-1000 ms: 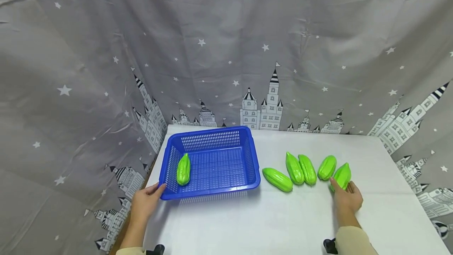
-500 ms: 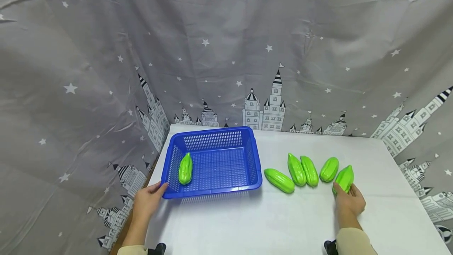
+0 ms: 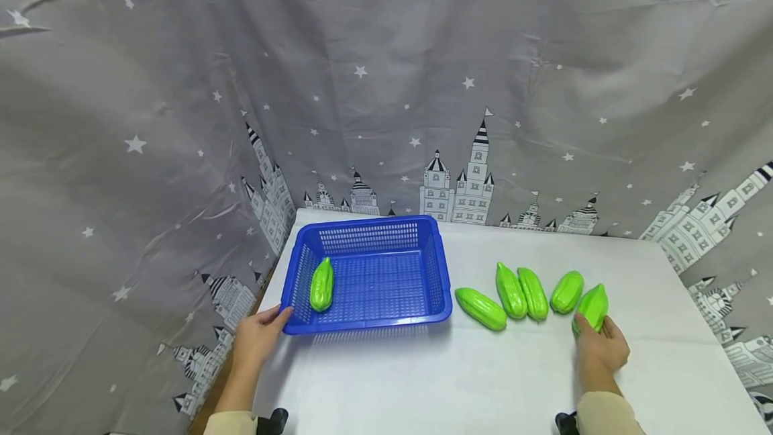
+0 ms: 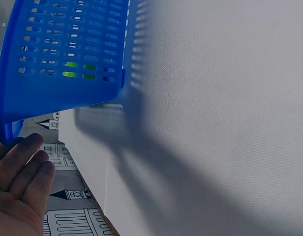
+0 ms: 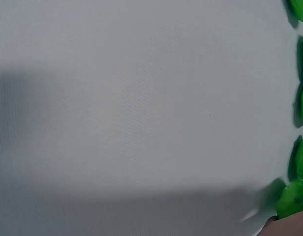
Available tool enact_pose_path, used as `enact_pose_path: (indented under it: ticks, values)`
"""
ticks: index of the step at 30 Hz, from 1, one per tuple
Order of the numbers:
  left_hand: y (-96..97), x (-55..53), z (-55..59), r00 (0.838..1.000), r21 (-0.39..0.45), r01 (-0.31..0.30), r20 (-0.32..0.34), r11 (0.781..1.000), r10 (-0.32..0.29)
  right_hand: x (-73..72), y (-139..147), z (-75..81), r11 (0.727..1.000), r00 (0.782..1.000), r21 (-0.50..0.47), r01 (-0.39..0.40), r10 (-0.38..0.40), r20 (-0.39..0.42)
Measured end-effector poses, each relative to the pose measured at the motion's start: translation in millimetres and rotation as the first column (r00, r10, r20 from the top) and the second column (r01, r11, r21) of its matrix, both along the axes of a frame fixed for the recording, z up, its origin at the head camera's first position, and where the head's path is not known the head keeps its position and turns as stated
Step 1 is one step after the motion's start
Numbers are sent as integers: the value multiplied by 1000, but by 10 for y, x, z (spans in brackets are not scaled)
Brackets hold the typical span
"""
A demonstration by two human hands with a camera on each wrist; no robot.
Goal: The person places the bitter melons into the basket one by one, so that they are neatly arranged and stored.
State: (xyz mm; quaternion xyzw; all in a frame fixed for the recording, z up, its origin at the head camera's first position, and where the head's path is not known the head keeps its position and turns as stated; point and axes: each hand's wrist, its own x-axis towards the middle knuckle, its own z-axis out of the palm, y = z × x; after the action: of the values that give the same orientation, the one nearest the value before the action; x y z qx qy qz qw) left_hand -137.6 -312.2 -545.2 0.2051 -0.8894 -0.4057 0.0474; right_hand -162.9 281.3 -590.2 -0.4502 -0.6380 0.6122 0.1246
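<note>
We judge the rightmost green vegetable (image 3: 594, 303) light, stiff, slick — best held mid-body; right hand (image 3: 604, 349) grips it, left hand (image 3: 257, 337) pinches the basket (image 3: 368, 324)

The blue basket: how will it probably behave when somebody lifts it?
The blue basket is probably light for its size, because its walls are full of slots. It seems fairly stiff: the rim looks straight while the left hand holds one corner. The rounded green vegetable inside may roll.

No legible text, labels, brands or numbers, though less certainly in the dim right wrist view.
</note>
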Motion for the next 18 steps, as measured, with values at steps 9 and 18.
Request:
enact_pose_path:
  ticks: [9, 18]
  values:
    - [-14, -15, -20, 1000, 12, -1, 5, 1000, 1, -67, 75, 166, 1000, 999, 1, 18, -18, -42]
    - [-17, -12, -35, 1000, 13, 6, -12, 1000, -6, -168, 85, 315, 999, 997, 2, 39, -39, -72]
